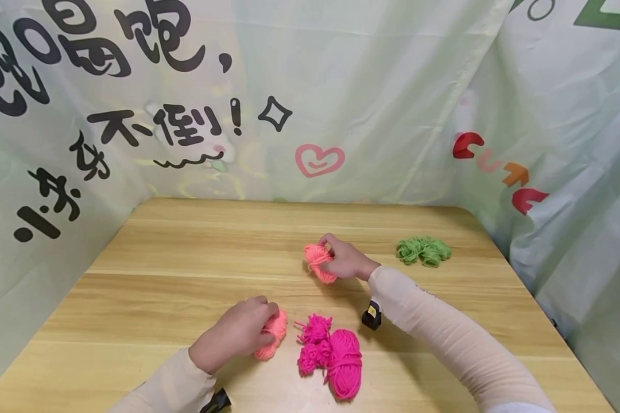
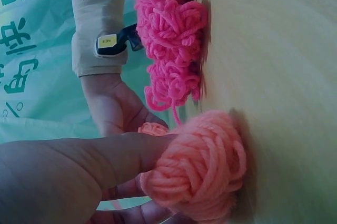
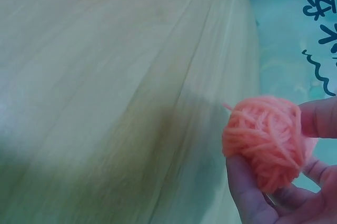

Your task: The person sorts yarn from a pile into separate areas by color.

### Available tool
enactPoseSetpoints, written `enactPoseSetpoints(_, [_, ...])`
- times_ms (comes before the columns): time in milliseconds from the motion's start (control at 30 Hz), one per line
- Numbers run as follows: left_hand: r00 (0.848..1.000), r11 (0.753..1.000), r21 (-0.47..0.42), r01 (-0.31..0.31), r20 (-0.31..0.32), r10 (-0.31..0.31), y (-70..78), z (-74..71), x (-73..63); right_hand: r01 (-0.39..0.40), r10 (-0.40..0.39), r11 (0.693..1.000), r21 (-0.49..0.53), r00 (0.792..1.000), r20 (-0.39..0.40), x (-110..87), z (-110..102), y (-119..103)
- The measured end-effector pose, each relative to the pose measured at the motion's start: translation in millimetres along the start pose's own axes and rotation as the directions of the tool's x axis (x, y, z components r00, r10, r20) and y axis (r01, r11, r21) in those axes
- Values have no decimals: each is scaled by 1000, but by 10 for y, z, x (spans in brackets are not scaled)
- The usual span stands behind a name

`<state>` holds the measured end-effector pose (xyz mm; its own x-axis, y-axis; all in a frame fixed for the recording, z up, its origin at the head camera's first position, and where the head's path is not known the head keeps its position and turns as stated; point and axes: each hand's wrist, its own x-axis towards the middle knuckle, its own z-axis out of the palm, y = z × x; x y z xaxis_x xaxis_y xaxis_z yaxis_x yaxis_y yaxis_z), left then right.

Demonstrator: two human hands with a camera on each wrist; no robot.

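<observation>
My left hand (image 1: 237, 328) grips a coral skein of yarn (image 1: 277, 331) near the front of the table. In the left wrist view, the thumb lies over the top of that skein (image 2: 202, 161), with other fingers beneath. Farther back, my right hand (image 1: 350, 261) holds a second coral ball of yarn (image 1: 316, 256). The right wrist view shows this ball (image 3: 266, 140) pinched between thumb and fingers, a short loose end at its side. Right of the left hand lie a wound magenta skein (image 1: 346, 364) and a looser magenta bundle (image 1: 314, 347), side by side.
A loose green yarn bundle (image 1: 423, 251) lies at the back right of the wooden table (image 1: 196, 241). Printed cloth (image 1: 382, 115) hangs along the back and sides. A small black device (image 1: 372, 315) is at the right wrist, another (image 1: 217, 400) at the left.
</observation>
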<state>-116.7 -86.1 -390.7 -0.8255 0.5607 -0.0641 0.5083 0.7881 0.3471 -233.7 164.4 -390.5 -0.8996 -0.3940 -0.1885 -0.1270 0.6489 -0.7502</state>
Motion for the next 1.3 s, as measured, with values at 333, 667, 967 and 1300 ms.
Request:
enactPoseSetpoints(333, [1000,1000,11,9,-11,-8,-19,-5,12,-28,28,1000,7,999,-27,-10,-8,30])
enactPoseSetpoints(667, [1000,1000,-13,6,-11,-7,-47,-16,28,-56,57,998,24,997,-59,-14,-31,81])
enactPoseSetpoints(967, [1000,1000,-9,2,-19,-3,-43,-4,36,-90,93,996,28,991,-98,6,-60,169])
enactPoseSetpoints(1300, [1000,1000,-14,3,-23,-4,-52,8,19,-105,102,994,-10,986,-133,27,-117,224])
